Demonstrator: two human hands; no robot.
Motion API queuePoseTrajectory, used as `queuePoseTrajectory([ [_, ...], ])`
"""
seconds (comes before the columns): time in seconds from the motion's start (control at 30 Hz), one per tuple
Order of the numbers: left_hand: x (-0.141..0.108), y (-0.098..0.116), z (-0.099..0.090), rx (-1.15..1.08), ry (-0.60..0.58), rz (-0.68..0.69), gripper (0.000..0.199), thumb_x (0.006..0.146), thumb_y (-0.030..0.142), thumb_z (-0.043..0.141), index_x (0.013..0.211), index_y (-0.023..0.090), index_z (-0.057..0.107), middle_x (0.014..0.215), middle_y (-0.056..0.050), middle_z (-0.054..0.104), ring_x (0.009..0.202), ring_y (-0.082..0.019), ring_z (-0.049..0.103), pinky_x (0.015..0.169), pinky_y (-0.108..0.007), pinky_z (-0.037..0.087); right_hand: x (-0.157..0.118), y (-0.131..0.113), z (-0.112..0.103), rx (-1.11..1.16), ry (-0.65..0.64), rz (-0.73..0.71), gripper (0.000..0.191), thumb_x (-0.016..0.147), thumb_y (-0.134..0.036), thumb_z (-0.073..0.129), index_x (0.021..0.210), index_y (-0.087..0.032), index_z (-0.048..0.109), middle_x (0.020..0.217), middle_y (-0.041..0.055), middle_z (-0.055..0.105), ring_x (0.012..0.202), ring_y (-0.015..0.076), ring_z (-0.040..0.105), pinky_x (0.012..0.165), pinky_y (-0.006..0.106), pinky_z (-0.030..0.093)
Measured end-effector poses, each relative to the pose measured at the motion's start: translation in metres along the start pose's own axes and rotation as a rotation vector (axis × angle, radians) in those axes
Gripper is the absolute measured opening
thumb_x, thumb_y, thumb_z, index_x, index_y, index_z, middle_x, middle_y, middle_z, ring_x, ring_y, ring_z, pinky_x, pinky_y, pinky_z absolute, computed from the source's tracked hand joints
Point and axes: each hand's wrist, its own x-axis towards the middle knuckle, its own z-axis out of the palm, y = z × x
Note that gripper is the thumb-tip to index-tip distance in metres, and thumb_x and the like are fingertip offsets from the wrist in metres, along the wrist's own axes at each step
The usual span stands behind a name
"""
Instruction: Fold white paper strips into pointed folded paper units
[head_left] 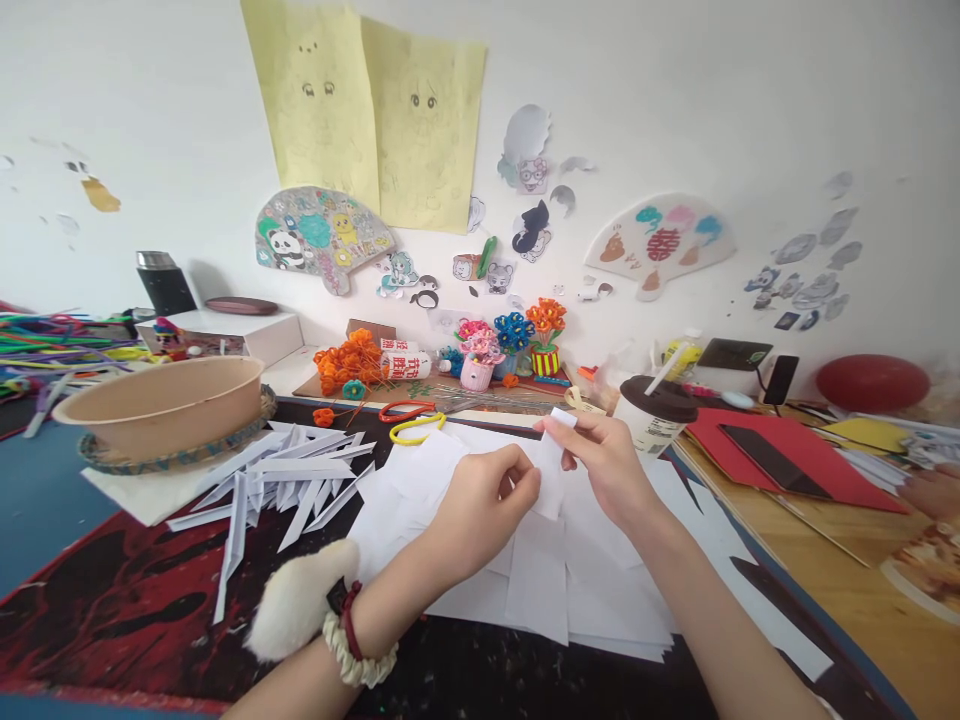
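Observation:
A small white paper strip (553, 484) is held upright over the middle of the table. My right hand (604, 462) pinches its upper end between thumb and fingers. At the strip's lower left edge, the curled fingers of my left hand (484, 507) close on the paper; part of that grip is hidden. Beneath both hands lie overlapping white paper sheets (536, 585). To the left is a loose pile of folded paper strips (289, 470). Yellow-handled scissors (417, 430) rest behind the sheets. A scrunchie and a white furry band are on my left wrist.
A beige basin (161, 408) stands at the left. A lidded drink cup (654, 415) with a straw is just beyond my right hand. Pipe-cleaner flowers (480, 345) line the wall. On the right, a dark phone-like slab (772, 461) lies on red card (847, 480), near another person's hand.

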Motion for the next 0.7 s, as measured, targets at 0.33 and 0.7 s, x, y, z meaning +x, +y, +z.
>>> queuePoseTrajectory([
  [0.33, 0.002, -0.005, 0.001, -0.019, 0.055, -0.017, 0.031, 0.092, 0.029, 0.044, 0.064, 0.018, 0.051, 0.050, 0.006, 0.043, 0.050, -0.011, 0.041, 0.051, -0.023, 0.030, -0.005, 0.003, 0.011, 0.007, -0.206, 0.003, 0.030, 0.074, -0.042, 0.073, 0.061, -0.016, 0.065, 0.058, -0.0007, 0.053, 0.054, 0.0113, 0.044, 0.047, 0.024, 0.035],
  [0.7, 0.003, -0.009, 0.000, -0.021, 0.046, 0.024, 0.029, 0.087, 0.022, 0.044, 0.058, 0.018, 0.045, 0.052, 0.006, 0.040, 0.051, -0.010, 0.041, 0.051, -0.022, 0.030, -0.006, 0.002, 0.013, 0.018, -0.245, -0.021, 0.032, 0.073, -0.042, 0.074, 0.060, -0.015, 0.064, 0.055, -0.0021, 0.051, 0.051, 0.0100, 0.044, 0.046, 0.023, 0.037],
])
